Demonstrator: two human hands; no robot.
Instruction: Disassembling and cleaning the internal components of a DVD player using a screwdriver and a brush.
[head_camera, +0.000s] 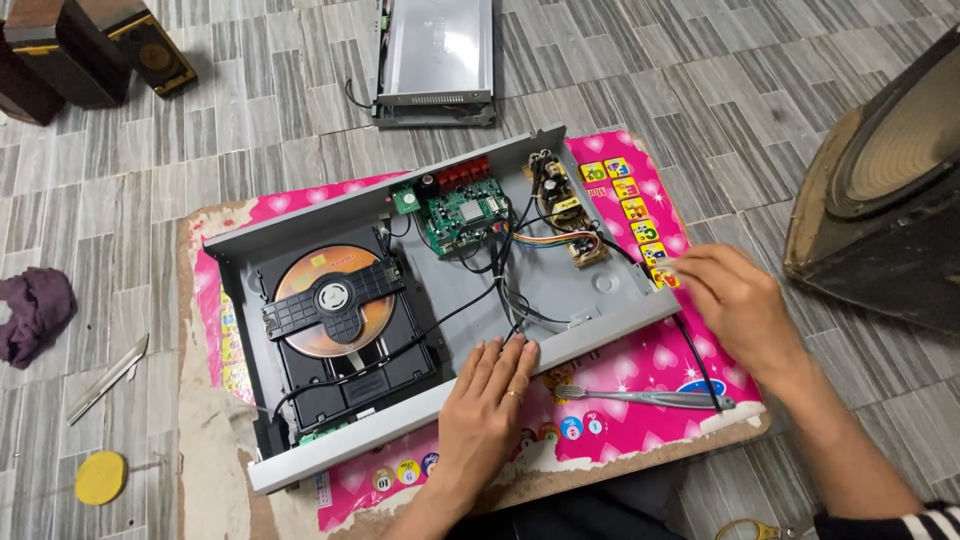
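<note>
Grey metal disc player (560, 290), lid off: my left hand (487, 400) lies flat and empty on its front edge, my right hand (735, 305) pinches at its right corner.

The opened disc player (440, 300) lies on a mat (640, 370), which lies on a board (210, 440) on the floor (250, 130). In the player, the disc tray (335, 305) sits left, a circuit board (460, 215) behind centre, and a second board (565, 205) to its right. The left hand (485, 405) rests on the player's near edge; the right hand (735, 305) is at its right end. Tweezers (645, 398) lie on the mat before the player. The removed cover (437, 55) lies behind. A knife (108, 378) and a cloth (35, 310) lie far left; a speaker (890, 180) stands right.
</note>
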